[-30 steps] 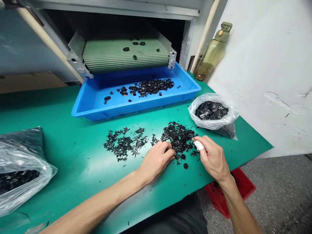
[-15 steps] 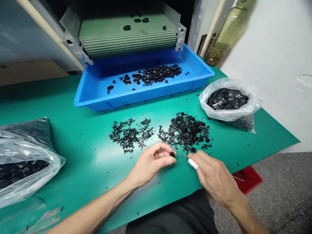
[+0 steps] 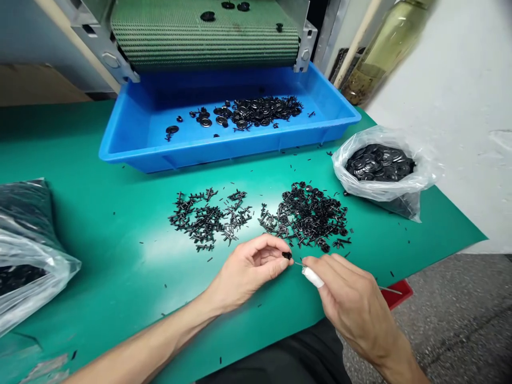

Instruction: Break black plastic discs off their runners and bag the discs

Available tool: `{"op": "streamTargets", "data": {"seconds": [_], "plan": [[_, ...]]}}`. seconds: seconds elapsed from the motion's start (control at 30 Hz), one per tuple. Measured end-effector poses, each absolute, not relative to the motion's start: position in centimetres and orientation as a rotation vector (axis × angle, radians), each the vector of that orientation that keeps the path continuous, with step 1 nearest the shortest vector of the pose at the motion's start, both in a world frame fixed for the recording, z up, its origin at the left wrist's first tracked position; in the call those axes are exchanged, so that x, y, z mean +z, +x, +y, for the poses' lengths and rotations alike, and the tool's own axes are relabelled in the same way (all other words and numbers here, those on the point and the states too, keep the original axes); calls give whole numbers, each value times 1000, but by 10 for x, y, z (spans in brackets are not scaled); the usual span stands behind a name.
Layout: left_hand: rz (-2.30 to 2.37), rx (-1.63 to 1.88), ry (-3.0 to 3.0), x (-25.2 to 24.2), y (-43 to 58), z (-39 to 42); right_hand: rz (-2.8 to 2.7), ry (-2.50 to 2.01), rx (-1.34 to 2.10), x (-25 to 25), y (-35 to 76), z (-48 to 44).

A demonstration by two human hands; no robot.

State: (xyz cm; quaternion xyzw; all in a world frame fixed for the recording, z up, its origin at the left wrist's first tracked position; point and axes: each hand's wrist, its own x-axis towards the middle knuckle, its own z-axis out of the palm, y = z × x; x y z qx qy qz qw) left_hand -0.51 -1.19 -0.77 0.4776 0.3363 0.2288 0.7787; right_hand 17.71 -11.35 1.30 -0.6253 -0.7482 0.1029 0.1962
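Observation:
My left hand (image 3: 253, 270) is closed, pinching a small black plastic part (image 3: 287, 255) between thumb and fingertips. Facing it from the right, my right hand (image 3: 349, 290) is closed too, its thumb wrapped in white tape. A thin metal pick (image 3: 298, 263) sticks out of its fingertips, with the point close to the black part; I cannot tell whether they touch. Just beyond my hands lies a pile of small round black parts (image 3: 314, 216). To its left is a pile of black cross-shaped pieces (image 3: 208, 221).
A blue tray (image 3: 236, 152) with black parts stands under the end of a green conveyor belt (image 3: 204, 48). Clear bags of black parts sit at the right (image 3: 384, 184) and left (image 3: 36, 250). A red bin (image 3: 400, 295) is below the green tabletop's (image 3: 132, 256) right edge.
My right hand has come round toward the part in my left hand, and the metal pick now shows. The view has shifted slightly.

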Motion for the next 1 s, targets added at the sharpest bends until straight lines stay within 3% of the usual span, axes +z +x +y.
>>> {"op": "streamTargets", "data": {"seconds": [0.63, 0.8, 1.0], "plan": [[767, 414, 1031, -3, -8, -10, -2179, -1739, 150, 18, 171, -106], [809, 426, 1008, -2, -7, -12, -2031, -1834, -34, 6, 153, -111], [925, 562, 1005, -5, -1, -15, -1627, -1947, 346, -4, 128, -104]]}}
